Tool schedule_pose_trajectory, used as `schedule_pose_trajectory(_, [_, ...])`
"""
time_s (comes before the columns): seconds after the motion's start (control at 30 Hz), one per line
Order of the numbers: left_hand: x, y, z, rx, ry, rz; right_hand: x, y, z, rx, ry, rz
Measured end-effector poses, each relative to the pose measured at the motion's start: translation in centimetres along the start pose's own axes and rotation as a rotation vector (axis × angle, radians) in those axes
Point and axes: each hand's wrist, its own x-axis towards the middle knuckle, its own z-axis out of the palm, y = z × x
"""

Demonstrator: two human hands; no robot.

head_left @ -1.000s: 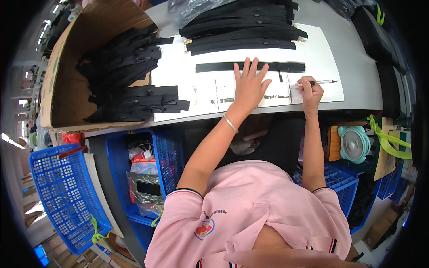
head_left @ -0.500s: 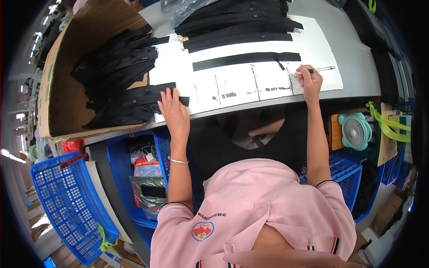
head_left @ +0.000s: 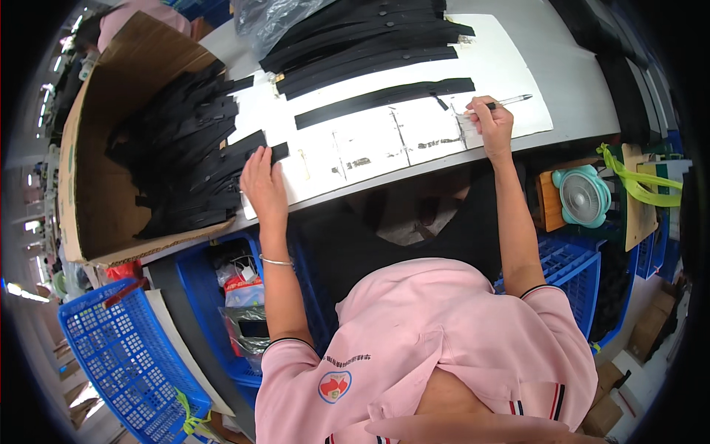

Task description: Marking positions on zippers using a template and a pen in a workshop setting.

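Observation:
My left hand (head_left: 264, 181) lies over the ends of black fabric strips (head_left: 214, 177) spilling from a cardboard box (head_left: 96, 133). Its fingers are slightly bent, rest on the cloth and are not closed round it. A pen (head_left: 510, 101) with a clear barrel is tucked in my right hand (head_left: 493, 126), whose thumb and forefinger come together just above a white board (head_left: 370, 144). Whether they pinch anything else is too small to tell. One black strip (head_left: 384, 102) lies lengthwise on the board, with a small black piece (head_left: 441, 102) at its lower edge, near my right fingertips.
Several more black strips (head_left: 362, 44) are piled at the back beside a clear plastic bag (head_left: 270, 26). Dark lines and smudges mark the board. Below the table (head_left: 584, 96) are blue baskets (head_left: 133, 355) at left, and a small teal fan (head_left: 583, 196) at right.
The view has shifted, carrying the table left and slightly up. My left fingers are closer together and more bent over the strips. My right hand keeps the pen beside the small black piece.

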Motion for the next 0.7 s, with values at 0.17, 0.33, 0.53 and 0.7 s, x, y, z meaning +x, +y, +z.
schedule_pose_trajectory(0.17, [2.3,-0.6,-0.5,0.102,0.047,0.064,0.0,-0.1,0.3,0.034,-0.026,-0.011])
schedule_pose_trajectory(0.33, [4.0,4.7,0.7,0.008,0.062,0.238,0.0,0.2,0.0,0.000,0.004,-0.014])
schedule_pose_trajectory(0.53, [3.2,16.7,6.1,-0.458,-0.250,0.258,-2.1,-3.0,1.9,-0.145,0.052,-0.135])
schedule_pose_trajectory(0.7, [2.4,21.9,9.6,-0.579,-0.251,0.209,-5.8,-1.6,2.5,-0.676,0.059,-0.607])
